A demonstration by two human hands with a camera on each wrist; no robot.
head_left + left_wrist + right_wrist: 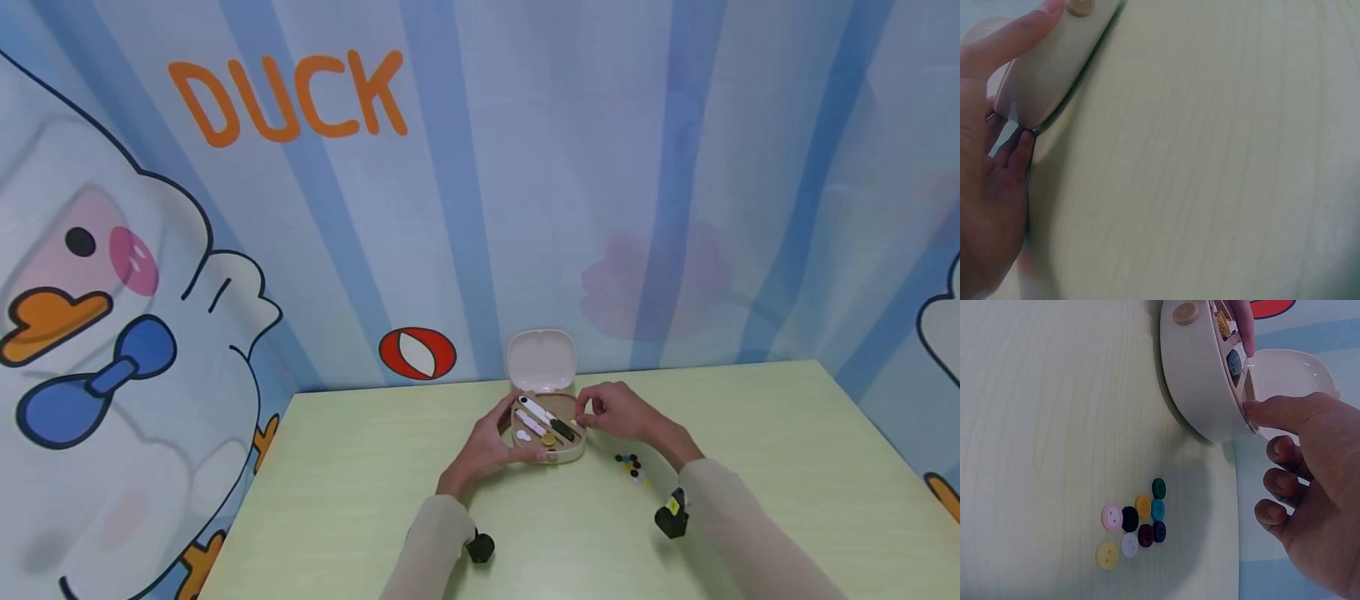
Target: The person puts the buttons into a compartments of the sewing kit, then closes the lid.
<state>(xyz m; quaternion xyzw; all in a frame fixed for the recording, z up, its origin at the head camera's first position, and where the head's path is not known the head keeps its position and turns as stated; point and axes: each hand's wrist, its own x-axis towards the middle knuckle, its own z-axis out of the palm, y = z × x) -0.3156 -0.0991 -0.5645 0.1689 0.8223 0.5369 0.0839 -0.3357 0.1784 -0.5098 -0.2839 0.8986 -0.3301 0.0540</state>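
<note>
A cream sewing box (567, 455) stands on the table with its pale lid (542, 360) raised at the back. My left hand (487, 446) grips its left side, the thumb lying along the front wall near a round tan button (1080, 6). Inside lie a long white-and-black tool (542, 414), a shorter pink-and-white stick (530, 422) and a small gold round piece (548, 438). My right hand (622, 410) has its thumb and forefinger together at the box's right rim, fingertips dipping into a side compartment. I cannot tell whether they pinch something.
Several small buttons (1129, 519) in pink, black, yellow, blue and other colours lie loose on the pale wooden table (360, 483), right of the box. A printed duck curtain (525, 183) hangs right behind the table's back edge.
</note>
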